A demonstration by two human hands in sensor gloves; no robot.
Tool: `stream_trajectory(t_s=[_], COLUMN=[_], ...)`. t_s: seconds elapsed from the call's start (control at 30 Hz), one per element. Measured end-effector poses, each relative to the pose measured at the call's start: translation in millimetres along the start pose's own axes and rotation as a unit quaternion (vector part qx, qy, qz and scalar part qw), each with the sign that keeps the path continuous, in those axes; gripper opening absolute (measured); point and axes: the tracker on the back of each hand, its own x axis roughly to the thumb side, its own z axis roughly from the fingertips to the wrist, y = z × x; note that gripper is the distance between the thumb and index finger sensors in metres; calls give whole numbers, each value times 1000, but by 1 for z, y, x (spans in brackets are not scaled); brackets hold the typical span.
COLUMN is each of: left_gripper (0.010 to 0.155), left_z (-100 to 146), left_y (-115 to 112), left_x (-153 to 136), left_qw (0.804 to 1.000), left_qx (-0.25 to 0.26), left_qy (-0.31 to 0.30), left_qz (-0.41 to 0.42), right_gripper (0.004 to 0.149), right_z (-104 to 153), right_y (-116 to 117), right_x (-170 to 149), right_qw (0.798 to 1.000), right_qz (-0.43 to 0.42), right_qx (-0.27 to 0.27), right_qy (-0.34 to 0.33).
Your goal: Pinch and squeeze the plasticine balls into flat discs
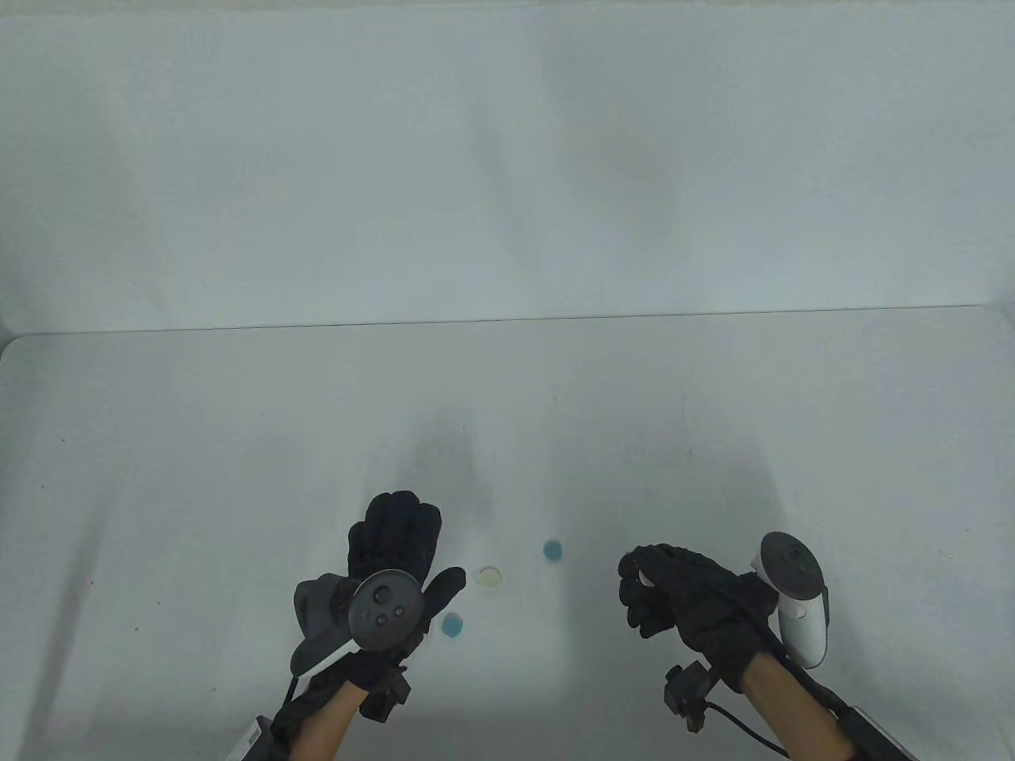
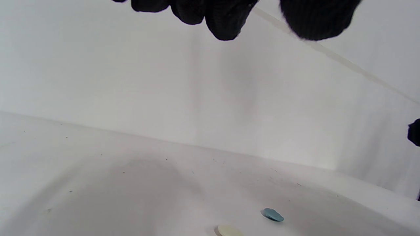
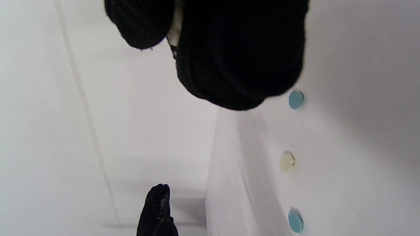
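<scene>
Three flat plasticine discs lie on the white table: a blue disc (image 1: 553,549), a pale yellow disc (image 1: 490,576) and a second blue disc (image 1: 453,625). My left hand (image 1: 427,541) hovers palm down just left of them, fingers spread and holding nothing. Its fingertips (image 2: 226,23) hang over the pale disc (image 2: 228,231) and the far blue disc (image 2: 272,214). My right hand (image 1: 644,579) is curled to the right of the discs and pinches a small whitish piece of plasticine (image 1: 647,580). That piece shows as a pale sliver (image 3: 173,24) between thumb and fingers.
The table's far edge (image 1: 507,319) meets a white wall. The right wrist view shows the discs in a row: blue (image 3: 296,99), pale yellow (image 3: 287,162), blue (image 3: 295,220), with my left hand (image 3: 157,209) beyond them.
</scene>
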Motion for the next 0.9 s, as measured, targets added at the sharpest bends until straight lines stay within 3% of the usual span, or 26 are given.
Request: stream_trajectory(t_s=[0.1,0.23,0.37,0.63,0.9], left_gripper=[78,77,77,77,77], left_z=[0,0,0,0,0], left_y=[0,0,0,-1,-1], left_x=[0,0,0,1,1], left_qw=[1000,1000,1000,1000,1000], left_qx=[1,2,1,-2,-2], left_qy=[-1,-1,-1,-1,-2], left_qz=[0,0,-1,-3,-4], right_gripper=[43,43,75,46,43], right_z=[1,1,0,-1,2], right_y=[2,-1,-3,0,2], right_x=[3,1,-1,2,10], right_qw=[999,1000,999,998,999], right_qz=[43,29,-27,-32,-4], right_qx=[-16,-9,38,54,25], right_qy=[-7,-8,-6,-14,-30])
